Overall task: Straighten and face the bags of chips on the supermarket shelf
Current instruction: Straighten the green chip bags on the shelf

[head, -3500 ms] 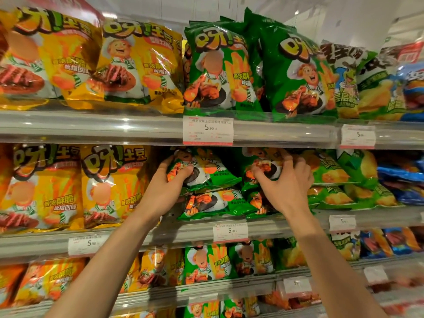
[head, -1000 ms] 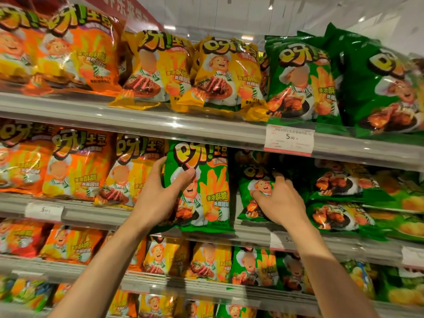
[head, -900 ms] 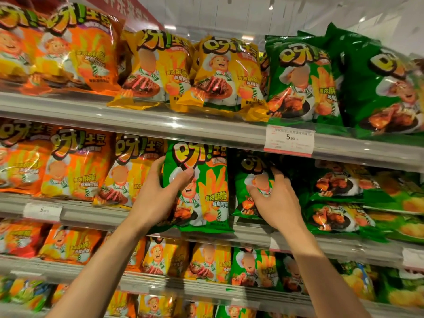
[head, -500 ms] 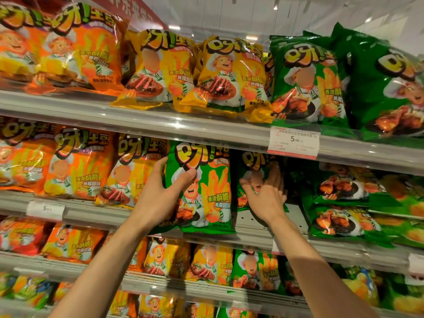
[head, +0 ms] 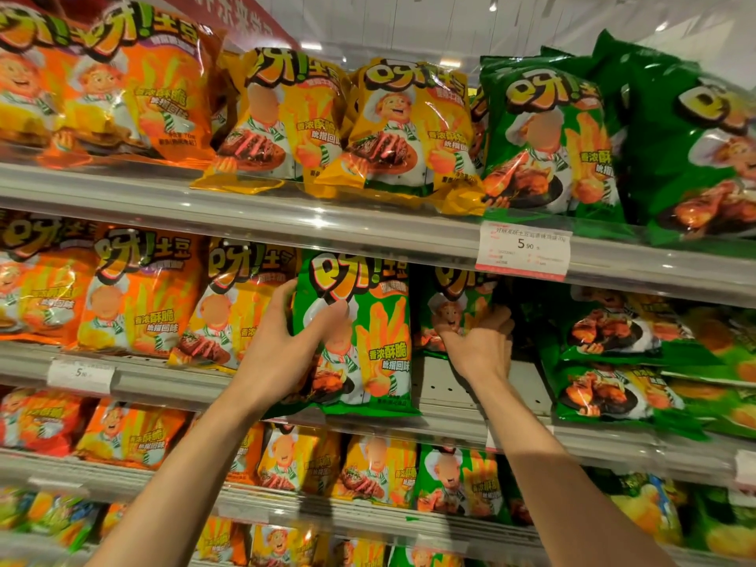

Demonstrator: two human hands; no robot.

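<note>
On the middle shelf (head: 458, 415) a green chip bag (head: 368, 333) stands upright at the front edge, face out. My left hand (head: 286, 345) grips its left side, thumb across the front. Further back stands a second green bag (head: 454, 308), upright and partly in shadow. My right hand (head: 478, 341) holds its lower right part, fingers curled behind it. To the right, two green bags (head: 605, 362) lie flat, stacked one on the other.
Orange and yellow bags (head: 143, 296) stand upright to the left on the same shelf. The top shelf carries orange, yellow and green bags (head: 548, 137) behind a clear lip with a price tag (head: 523, 249). Lower shelves hold more bags. Bare shelf shows under my right wrist.
My right hand lifted the second green bag from leaning low to upright and pushed it back into the shelf. My left hand kept holding the front green bag, which stayed upright.
</note>
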